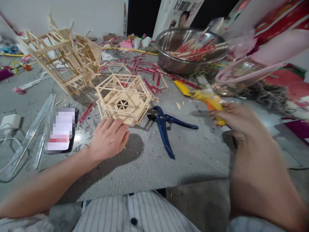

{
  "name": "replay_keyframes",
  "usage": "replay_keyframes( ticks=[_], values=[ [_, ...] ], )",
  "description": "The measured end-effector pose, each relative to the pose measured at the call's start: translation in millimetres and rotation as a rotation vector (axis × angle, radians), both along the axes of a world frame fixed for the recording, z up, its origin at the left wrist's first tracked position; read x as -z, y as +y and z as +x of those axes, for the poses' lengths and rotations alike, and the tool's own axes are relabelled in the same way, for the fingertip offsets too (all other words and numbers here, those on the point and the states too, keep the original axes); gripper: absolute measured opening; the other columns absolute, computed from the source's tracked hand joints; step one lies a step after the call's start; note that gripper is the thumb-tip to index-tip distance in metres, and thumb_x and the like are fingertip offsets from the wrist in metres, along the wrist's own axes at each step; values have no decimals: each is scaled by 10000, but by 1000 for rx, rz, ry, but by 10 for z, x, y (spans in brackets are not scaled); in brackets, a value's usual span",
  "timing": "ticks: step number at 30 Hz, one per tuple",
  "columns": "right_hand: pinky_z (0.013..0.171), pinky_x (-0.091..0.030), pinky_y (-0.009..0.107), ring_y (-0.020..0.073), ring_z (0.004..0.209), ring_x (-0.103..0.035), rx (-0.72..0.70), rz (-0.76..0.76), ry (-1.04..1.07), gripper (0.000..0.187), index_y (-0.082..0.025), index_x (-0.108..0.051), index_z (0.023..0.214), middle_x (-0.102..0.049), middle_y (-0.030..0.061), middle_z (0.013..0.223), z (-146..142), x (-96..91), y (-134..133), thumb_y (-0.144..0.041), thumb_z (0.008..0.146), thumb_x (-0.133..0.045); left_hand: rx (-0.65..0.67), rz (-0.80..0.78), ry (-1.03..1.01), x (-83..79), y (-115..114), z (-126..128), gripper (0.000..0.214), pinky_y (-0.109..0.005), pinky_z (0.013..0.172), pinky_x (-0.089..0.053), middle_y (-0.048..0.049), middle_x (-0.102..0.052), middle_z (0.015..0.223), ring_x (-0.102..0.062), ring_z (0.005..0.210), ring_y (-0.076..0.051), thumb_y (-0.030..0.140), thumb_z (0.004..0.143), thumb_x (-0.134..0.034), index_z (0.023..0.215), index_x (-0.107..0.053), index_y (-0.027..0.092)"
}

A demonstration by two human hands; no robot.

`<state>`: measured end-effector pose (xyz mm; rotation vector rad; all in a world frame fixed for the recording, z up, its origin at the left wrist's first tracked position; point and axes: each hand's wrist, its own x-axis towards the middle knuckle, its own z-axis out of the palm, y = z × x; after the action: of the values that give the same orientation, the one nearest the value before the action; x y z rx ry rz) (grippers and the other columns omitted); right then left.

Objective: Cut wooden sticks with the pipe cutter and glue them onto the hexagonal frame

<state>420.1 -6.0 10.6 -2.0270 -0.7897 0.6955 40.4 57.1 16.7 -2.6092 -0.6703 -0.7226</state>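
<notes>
My left hand [108,138] rests on the grey floor, its fingers curled against the near edge of a small hexagonal frame of wooden sticks [124,98]. My right hand [235,120] is raised at the right and grips a yellow and orange tool [210,101], blurred by motion, that looks like a glue gun. Blue-handled cutters [164,127] lie on the floor between my two hands.
A larger stick-built model [62,59] stands at the back left. A steel bowl [190,48] holds red-tipped sticks, with more scattered around. A phone [61,130] and a white charger [9,122] lie at the left. A clear jug with a pink handle [238,75] stands at the right.
</notes>
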Motion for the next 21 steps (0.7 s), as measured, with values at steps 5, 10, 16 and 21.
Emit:
replay_keyframes(
  ticks=[5, 10, 16, 21],
  values=[
    [410, -353, 249, 99, 466, -455, -135, 405, 156, 165, -213, -587, 713, -517, -8, 609, -486, -485, 209, -312, 587, -625, 38, 10, -16, 86, -14, 40, 182, -348, 648, -440, -113, -679, 1016, -574, 833, -232, 232, 837, -555, 968, -628, 129],
    [504, -504, 258, 124, 562, -595, -425, 420, 477, 408, -214, -603, 681, -540, -36, 628, -894, -630, 475, -493, 479, -821, 97, -27, 11, 131, -24, 32, 147, -332, 658, -451, -98, -684, 1004, -580, 822, -209, 212, 843, -546, 946, -619, 138],
    [375, -433, 222, 92, 403, -556, -708, 417, 357, 213, -172, -627, 783, -679, 7, 766, -1035, -612, 576, -244, 620, -744, 108, -61, 40, 144, -46, 37, 156, -339, 690, -473, -101, -688, 1056, -596, 852, -214, 226, 855, -537, 950, -627, 140],
    [394, -416, 168, 65, 475, -538, -883, 367, 50, 234, -181, -675, 781, -655, -8, 682, -891, -793, 517, -365, 671, -769, 114, -117, 67, 151, -48, 57, 188, -343, 695, -490, -112, -677, 1134, -615, 879, -219, 214, 861, -524, 986, -638, 132]
  ],
)
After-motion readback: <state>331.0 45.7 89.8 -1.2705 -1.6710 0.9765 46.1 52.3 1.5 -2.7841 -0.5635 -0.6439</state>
